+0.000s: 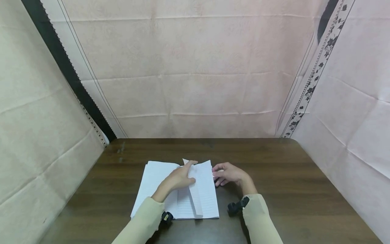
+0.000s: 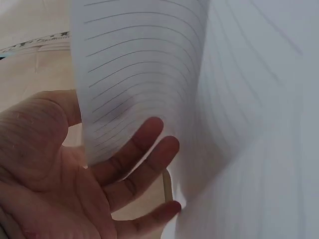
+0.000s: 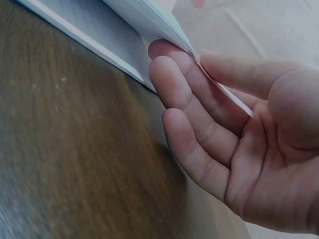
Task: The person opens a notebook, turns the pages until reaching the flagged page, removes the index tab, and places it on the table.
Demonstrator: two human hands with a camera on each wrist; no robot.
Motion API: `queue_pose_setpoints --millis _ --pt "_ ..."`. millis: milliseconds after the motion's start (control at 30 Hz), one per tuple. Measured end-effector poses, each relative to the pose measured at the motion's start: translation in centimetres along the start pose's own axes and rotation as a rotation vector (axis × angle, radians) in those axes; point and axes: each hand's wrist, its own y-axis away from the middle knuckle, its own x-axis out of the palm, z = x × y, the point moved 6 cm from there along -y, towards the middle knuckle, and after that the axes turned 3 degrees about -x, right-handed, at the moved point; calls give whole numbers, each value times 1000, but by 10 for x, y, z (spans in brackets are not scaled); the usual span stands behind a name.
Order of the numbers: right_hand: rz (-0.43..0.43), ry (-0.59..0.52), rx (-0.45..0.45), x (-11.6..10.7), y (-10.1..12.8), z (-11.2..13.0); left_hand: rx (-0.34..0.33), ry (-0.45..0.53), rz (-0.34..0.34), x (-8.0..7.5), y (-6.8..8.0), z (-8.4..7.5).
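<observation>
An open notebook (image 1: 152,183) of white lined paper lies on the dark wooden table (image 1: 289,176). My left hand (image 1: 187,171) rests across its middle and holds a curled lined sheet (image 1: 196,196). In the left wrist view that sheet (image 2: 139,64) passes between the thumb and the nearly straight fingers of my left hand (image 2: 119,144). My right hand (image 1: 217,174) is at the notebook's right edge. In the right wrist view my right hand (image 3: 194,62) pinches the edge of a few pages (image 3: 149,22) between thumb and forefinger, with the other fingers loosely bent above the table (image 3: 60,149).
Pale pink cloth walls (image 1: 195,67) close in the table at the back and on both sides. A black wrist mount (image 1: 237,206) sits at my right cuff and another black wrist mount (image 1: 167,217) at my left. Bare wood lies left and right of the notebook.
</observation>
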Motion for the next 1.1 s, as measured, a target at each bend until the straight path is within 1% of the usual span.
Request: queue_pose_setpoints --millis 100,233,467,767,967,1100 --pt "-5 4 -4 1 -1 -1 18 -4 -27 -8 5 5" --pt "-3 6 -10 1 0 -1 36 -7 -84 -20 8 11" --pt "-2 14 -8 1 0 -2 -6 -18 -164 -33 18 33" --pt "-10 50 0 1 2 1 -48 -18 -165 -48 32 61" --pt "-64 101 32 1 3 0 -67 -37 -174 -59 38 79" --pt "-103 137 57 4 2 0 -94 -60 -167 -61 42 95"
